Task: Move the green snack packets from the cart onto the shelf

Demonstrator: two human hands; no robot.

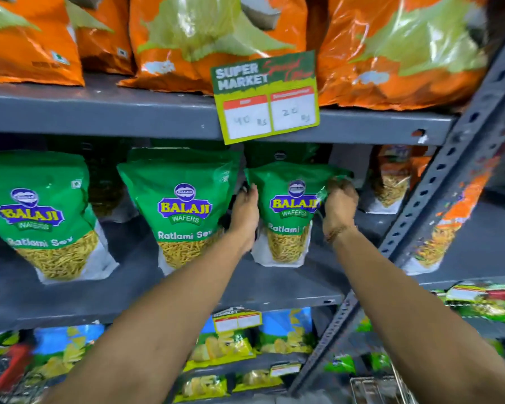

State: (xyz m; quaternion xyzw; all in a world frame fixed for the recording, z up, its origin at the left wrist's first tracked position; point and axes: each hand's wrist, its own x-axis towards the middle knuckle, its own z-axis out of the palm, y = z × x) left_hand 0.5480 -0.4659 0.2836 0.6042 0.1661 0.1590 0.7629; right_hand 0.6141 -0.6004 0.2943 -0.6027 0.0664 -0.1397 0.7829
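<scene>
Item: restocking of the middle shelf [274,290], all places given from the price card [266,97] clipped to the shelf edge above. Nearest, low and right of the card at the bottom edge: wire rim of the cart [376,389], contents not visible. Between cart and card: two bare forearms reaching up and in. Directly below the card: green packet [286,217], standing upright on the middle shelf, label facing out, base touching the shelf floor. Left hand [245,214], below and slightly left of the card: flat against the packet's left edge, fingers extended, grip not closed round anything; judged to be steadying the packet so it stands square. Right hand [340,205], below and right of the card: grip closed, pinching the packet's upper right corner, probably to pull the top straight and keep the face forward. Below and left of the card: second green packet [181,217], same kind, upright, free-standing. Further left: third green packet [41,217], likewise upright; together the three form a front-facing row, hence the careful alignment. Behind and above the card: orange bags [216,39] on the upper shelf.
</scene>
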